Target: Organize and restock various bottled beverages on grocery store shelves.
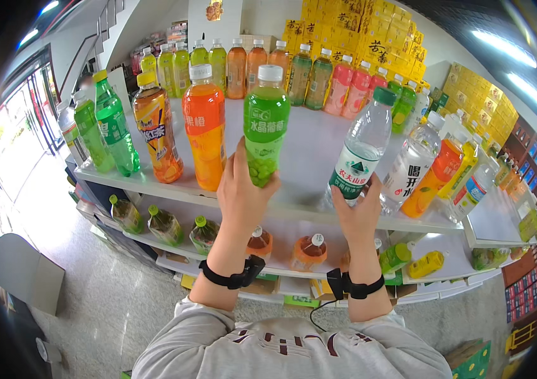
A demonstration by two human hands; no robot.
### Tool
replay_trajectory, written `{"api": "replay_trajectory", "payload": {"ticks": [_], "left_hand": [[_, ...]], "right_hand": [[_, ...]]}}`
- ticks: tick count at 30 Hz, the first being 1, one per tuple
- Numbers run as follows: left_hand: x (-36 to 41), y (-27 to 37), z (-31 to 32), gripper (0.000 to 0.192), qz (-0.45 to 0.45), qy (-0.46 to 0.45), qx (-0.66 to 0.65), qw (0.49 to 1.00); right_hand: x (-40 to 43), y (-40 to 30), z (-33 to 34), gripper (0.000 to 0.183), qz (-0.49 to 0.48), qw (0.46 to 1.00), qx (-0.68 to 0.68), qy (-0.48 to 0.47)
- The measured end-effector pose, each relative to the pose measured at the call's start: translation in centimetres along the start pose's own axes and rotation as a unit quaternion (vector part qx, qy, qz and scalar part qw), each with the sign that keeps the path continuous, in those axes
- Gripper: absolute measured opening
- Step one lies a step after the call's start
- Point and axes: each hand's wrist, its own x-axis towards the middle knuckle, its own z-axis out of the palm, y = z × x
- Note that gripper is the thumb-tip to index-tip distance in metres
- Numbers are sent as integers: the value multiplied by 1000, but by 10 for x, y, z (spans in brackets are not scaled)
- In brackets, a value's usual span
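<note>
My left hand (245,189) grips the lower part of a green grape drink bottle (266,123) with a white cap, held upright near the front edge of the top shelf. My right hand (359,206) is around the base of a clear water bottle (362,147) with a green cap, tilted to the right. Just left of my left hand stands an orange drink bottle (203,132), then an iced tea bottle (157,132) with a yellow cap and a green soda bottle (116,125). Right of my right hand is a clear bottle with a white label (411,163).
A curved row of bottles (236,68) lines the back of the white shelf (306,156). More bottles (309,252) stand on the lower shelf. Yellow cartons (344,28) are stacked behind. Several bottles (432,177) crowd the right end. A grey panel (27,272) is at the left.
</note>
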Motion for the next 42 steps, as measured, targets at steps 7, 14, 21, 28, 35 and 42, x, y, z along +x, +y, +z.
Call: {"api": "replay_trajectory", "payload": {"ticks": [7,14,21,28,35,42], "left_hand": [[1,-11,-4,79,8,12,29,999],[-6,-18,1,76,18,20,65,998],[-6,-16,9,77,5,5,42,999],[-10,-28,10,75,22,42,92,995],[-11,-15,6,72,-5,23,84,996],[-14,-5,5,68,-5,14,67,998]], "right_hand": [[1,-3,-4,75,-4,1000,-17,-4],[14,-11,-8,66,-40,998,-52,-17],[16,-24,3,70,17,998,-35,-44],[9,-34,39,68,-19,995,23,-99],[7,-35,55,73,-50,995,7,-91],[1,-37,52,74,-70,994,3,-84]]}}
